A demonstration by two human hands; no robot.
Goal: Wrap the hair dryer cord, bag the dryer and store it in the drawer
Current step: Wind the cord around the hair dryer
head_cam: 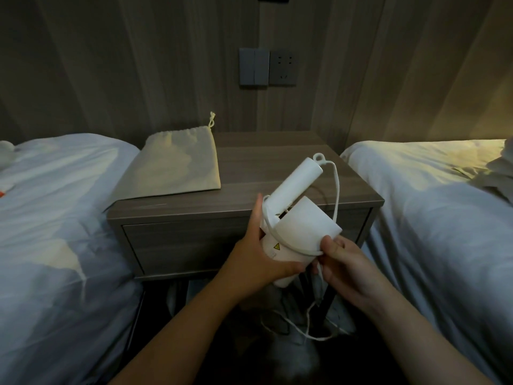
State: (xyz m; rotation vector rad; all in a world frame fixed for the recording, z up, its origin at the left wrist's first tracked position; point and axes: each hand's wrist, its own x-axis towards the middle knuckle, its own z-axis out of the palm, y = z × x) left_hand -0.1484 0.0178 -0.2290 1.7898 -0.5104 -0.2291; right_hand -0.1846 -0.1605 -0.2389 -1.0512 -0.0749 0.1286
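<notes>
A white hair dryer (298,218) is held in the air in front of the nightstand, its handle pointing up and away. My left hand (258,259) grips the dryer's barrel from the left. My right hand (344,265) pinches the white cord (337,190), which loops from the handle's end, crosses the barrel and hangs down to the floor. A beige drawstring bag (177,165) lies flat on the left part of the nightstand top (277,168). The drawer (180,245) below the top is closed.
White-covered beds stand on both sides, the left bed (55,218) and the right bed (438,212), leaving a narrow gap. A switch and socket panel (268,66) sits on the wooden wall behind. Dark cables lie on the floor under the nightstand.
</notes>
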